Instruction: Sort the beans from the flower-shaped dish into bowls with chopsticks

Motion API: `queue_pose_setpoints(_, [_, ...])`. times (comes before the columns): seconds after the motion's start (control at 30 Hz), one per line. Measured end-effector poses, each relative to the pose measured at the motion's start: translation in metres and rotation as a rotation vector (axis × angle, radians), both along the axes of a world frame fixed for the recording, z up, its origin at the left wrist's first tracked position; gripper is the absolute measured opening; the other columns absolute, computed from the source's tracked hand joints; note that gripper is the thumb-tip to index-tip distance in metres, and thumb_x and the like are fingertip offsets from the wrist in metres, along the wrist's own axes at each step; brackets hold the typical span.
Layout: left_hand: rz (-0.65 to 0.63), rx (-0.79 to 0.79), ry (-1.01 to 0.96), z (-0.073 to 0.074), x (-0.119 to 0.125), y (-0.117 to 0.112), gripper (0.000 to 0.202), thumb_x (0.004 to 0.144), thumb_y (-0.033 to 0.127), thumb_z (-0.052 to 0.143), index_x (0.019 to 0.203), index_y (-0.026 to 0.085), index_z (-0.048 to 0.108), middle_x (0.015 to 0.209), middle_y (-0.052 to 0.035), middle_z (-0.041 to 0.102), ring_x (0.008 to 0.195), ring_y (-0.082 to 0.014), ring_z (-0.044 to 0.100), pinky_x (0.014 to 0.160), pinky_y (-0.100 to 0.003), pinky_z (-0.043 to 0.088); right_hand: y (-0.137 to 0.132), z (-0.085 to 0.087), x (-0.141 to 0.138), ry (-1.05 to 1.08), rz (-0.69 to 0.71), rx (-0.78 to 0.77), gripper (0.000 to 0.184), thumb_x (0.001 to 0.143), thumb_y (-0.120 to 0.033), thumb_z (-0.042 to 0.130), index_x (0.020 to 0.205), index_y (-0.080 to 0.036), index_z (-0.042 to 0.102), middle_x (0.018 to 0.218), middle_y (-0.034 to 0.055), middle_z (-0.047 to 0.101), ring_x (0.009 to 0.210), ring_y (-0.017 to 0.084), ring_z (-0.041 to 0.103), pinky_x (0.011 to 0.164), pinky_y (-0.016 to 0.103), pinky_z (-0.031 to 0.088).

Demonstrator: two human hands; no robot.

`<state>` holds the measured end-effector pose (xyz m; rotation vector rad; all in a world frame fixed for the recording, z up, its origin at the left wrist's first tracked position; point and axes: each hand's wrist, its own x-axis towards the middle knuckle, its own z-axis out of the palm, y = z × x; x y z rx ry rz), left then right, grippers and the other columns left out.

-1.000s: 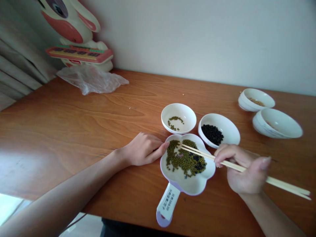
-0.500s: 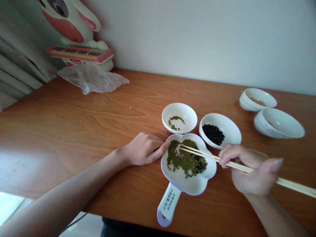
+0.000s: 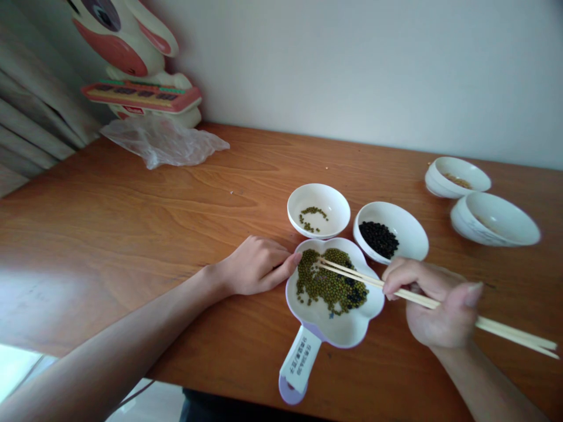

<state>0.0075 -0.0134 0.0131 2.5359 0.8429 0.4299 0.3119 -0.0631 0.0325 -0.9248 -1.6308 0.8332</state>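
A pair of wooden chopsticks (image 3: 417, 297) is gripped in my right hand (image 3: 433, 302), their tips down among green mung beans (image 3: 336, 286). The beans lie in a white, flower-shaped scoop (image 3: 352, 335) with a lilac handle and a paper label, and some black beans (image 3: 357, 293) are mixed in at their right side. My left hand (image 3: 261, 266) rests on the table with its thumb on the scoop's left rim; its other fingers are curled and partly hidden. Behind the scoop stand a bowl (image 3: 336, 208) with a few green beans and a bowl (image 3: 413, 231) with black beans.
Two more white bowls stand at the right, one (image 3: 435, 179) with yellowish bits and one (image 3: 519, 225) whose contents are barely visible. A clear plastic bag (image 3: 167, 143) lies in front of a toy keyboard (image 3: 145, 97) at the back left. A wall closes off the table behind.
My right hand has shifted slightly left, and the back ends of the chopsticks have come into view. The tips stay among the green beans, and my left hand keeps its place at the rim.
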Motion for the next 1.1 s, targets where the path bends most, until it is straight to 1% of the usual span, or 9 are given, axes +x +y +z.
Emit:
queue_pose_setpoints(0.13, [0.004, -0.003, 0.01, 0.0, 0.0, 0.0, 0.048, 0.112, 0.034, 0.032, 0.07, 0.018, 0.049, 0.069, -0.001, 0.06, 0.06, -0.0112, 0.053, 0.061, -0.028, 0.037, 0.0, -0.002, 0.001, 0.005, 0.011, 0.006, 0.074, 0.101, -0.07, 0.029, 0.067, -0.023, 0.074, 0.053, 0.0039, 0.062, 0.049, 0.018, 0.057, 0.05, 0.034, 0.04])
queue_pose_setpoints(0.27, [0.001, -0.016, 0.008, 0.0, -0.001, -0.001, 0.048, 0.112, 0.034, 0.031, 0.07, 0.018, 0.049, 0.069, -0.0014, 0.06, 0.06, -0.0111, 0.053, 0.061, -0.027, 0.036, 0.0, -0.007, 0.002, 0.035, 0.005, 0.006, 0.07, 0.105, -0.062, 0.029, 0.07, -0.023, 0.076, 0.054, 0.004, 0.062, 0.051, 0.019, 0.058, 0.053, 0.035, 0.041])
queue_pose_setpoints(0.43, [0.007, -0.015, 0.02, 0.0, -0.001, -0.001, 0.048, 0.112, 0.035, 0.031, 0.07, 0.017, 0.049, 0.07, -0.0014, 0.06, 0.061, -0.0112, 0.053, 0.062, -0.027, 0.036, 0.0, -0.008, 0.001, 0.084, -0.016, 0.074, 0.068, 0.106, -0.056, 0.032, 0.067, -0.023, 0.076, 0.051, 0.004, 0.061, 0.05, 0.019, 0.058, 0.055, 0.037, 0.043])
queue_pose_setpoints(0.53, [0.011, -0.014, 0.024, 0.0, 0.0, 0.0, 0.049, 0.112, 0.035, 0.031, 0.07, 0.017, 0.049, 0.07, -0.0013, 0.061, 0.061, -0.0111, 0.053, 0.062, -0.027, 0.036, 0.001, -0.006, 0.002, 0.092, 0.003, 0.091, 0.068, 0.105, -0.059, 0.033, 0.069, -0.023, 0.077, 0.052, 0.0039, 0.062, 0.049, 0.018, 0.058, 0.055, 0.037, 0.043])
queue_pose_setpoints(0.73, [-0.003, -0.013, 0.005, -0.001, 0.0, -0.001, 0.047, 0.112, 0.033, 0.032, 0.07, 0.017, 0.049, 0.069, -0.0007, 0.059, 0.06, -0.0107, 0.051, 0.061, -0.027, 0.035, 0.001, -0.005, 0.002, 0.046, -0.002, -0.02, 0.073, 0.1, -0.071, 0.03, 0.067, -0.023, 0.075, 0.051, 0.0037, 0.061, 0.05, 0.019, 0.057, 0.054, 0.035, 0.042])
queue_pose_setpoints(0.8, [-0.001, -0.011, -0.001, -0.001, -0.001, -0.001, 0.047, 0.112, 0.033, 0.033, 0.07, 0.017, 0.048, 0.067, -0.0003, 0.057, 0.059, -0.0105, 0.049, 0.06, -0.028, 0.034, 0.0, -0.008, 0.002, 0.049, -0.014, -0.024, 0.071, 0.103, -0.065, 0.031, 0.066, -0.023, 0.076, 0.052, 0.0041, 0.061, 0.051, 0.019, 0.058, 0.053, 0.035, 0.042])
queue_pose_setpoints(0.93, [0.0, -0.014, -0.007, -0.002, -0.001, -0.001, 0.047, 0.112, 0.033, 0.033, 0.07, 0.017, 0.047, 0.067, -0.0003, 0.057, 0.058, -0.0105, 0.049, 0.06, -0.028, 0.034, 0.001, -0.017, 0.005, 0.094, -0.035, 0.039, 0.064, 0.108, -0.045, 0.032, 0.07, -0.023, 0.078, 0.053, 0.0038, 0.06, 0.051, 0.018, 0.059, 0.052, 0.035, 0.042])
queue_pose_setpoints(1.03, [-0.005, -0.017, -0.013, -0.002, 0.0, -0.001, 0.047, 0.112, 0.032, 0.033, 0.07, 0.017, 0.047, 0.067, -0.0003, 0.056, 0.058, -0.0105, 0.048, 0.06, -0.028, 0.034, 0.0, -0.02, 0.004, 0.112, -0.046, 0.077, 0.063, 0.108, -0.044, 0.032, 0.07, -0.023, 0.078, 0.052, 0.0036, 0.059, 0.051, 0.018, 0.059, 0.052, 0.035, 0.042])
queue_pose_setpoints(1.1, [-0.008, -0.02, -0.016, -0.002, 0.0, 0.0, 0.047, 0.112, 0.032, 0.033, 0.07, 0.017, 0.047, 0.067, -0.0003, 0.056, 0.058, -0.0104, 0.048, 0.06, -0.028, 0.034, 0.0, -0.018, 0.003, 0.118, -0.051, 0.098, 0.063, 0.108, -0.043, 0.033, 0.069, -0.023, 0.078, 0.052, 0.0038, 0.061, 0.051, 0.018, 0.059, 0.052, 0.036, 0.042])
